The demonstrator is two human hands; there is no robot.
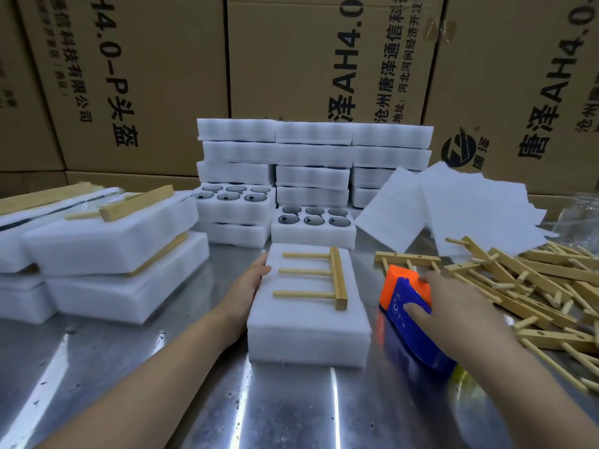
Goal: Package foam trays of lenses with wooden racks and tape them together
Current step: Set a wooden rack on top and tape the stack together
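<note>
Wooden rack [325, 280] on foam stack [308, 322], tape dispenser [406, 322] gripped
Mid-desk [155, 384], the rack lies atop the stack. The left hand [251, 280] rests straight fingers against its 9 o'clock side, and the right hand [453, 301] clasps the dispenser at 3 o'clock.

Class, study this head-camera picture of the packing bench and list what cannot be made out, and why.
1. Head view: contents of the front foam tray, covered by its foam top under the wooden rack.
2. Head view: the tape roll, hidden by the casing of the tape dispenser and the right hand gripping it.
3. Head view: printing on the cardboard boxes, cut off by the top edge.
</note>
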